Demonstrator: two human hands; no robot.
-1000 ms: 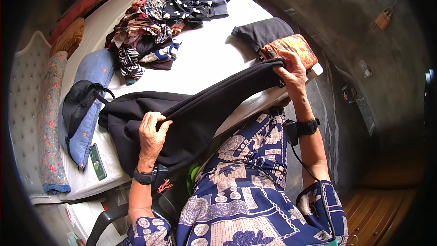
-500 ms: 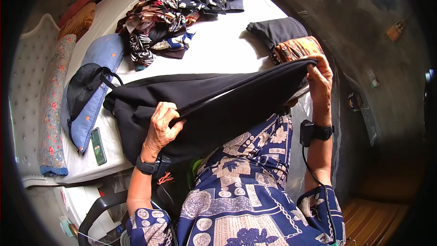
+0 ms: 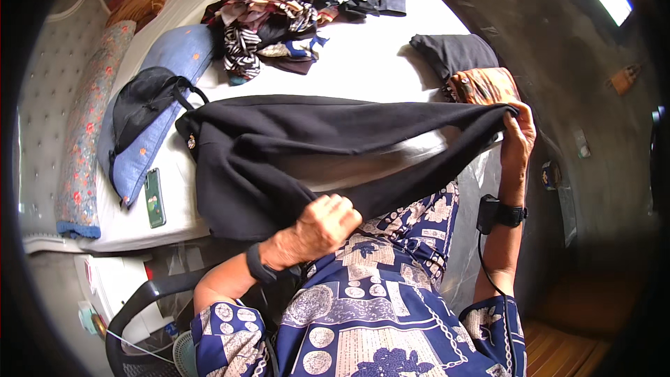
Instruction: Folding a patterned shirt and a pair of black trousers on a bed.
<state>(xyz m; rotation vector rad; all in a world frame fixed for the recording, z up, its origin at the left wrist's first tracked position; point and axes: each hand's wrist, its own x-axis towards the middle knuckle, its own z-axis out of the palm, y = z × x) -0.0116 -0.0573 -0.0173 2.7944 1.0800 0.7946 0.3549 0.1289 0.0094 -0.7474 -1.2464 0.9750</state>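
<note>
A pair of black trousers stretches across the near side of the bed, its waist end at the left with a small shiny fastener. Both legs run rightward, and a gap between them shows the white sheet. My right hand grips the leg ends at the far right, raised over the bed's edge. Closed in a fist, my left hand holds the near leg close to my body; its fingertips are hidden.
Crumpled patterned clothes lie at the back of the white-sheeted bed. Folded dark cloth and folded orange patterned cloth sit at the right. Leftward are a blue pillow, a black bag-like item and a phone.
My left hand has moved right and toward me, pulling the near leg away from the other, so the gap has widened. My right hand keeps its grip on the ends.
</note>
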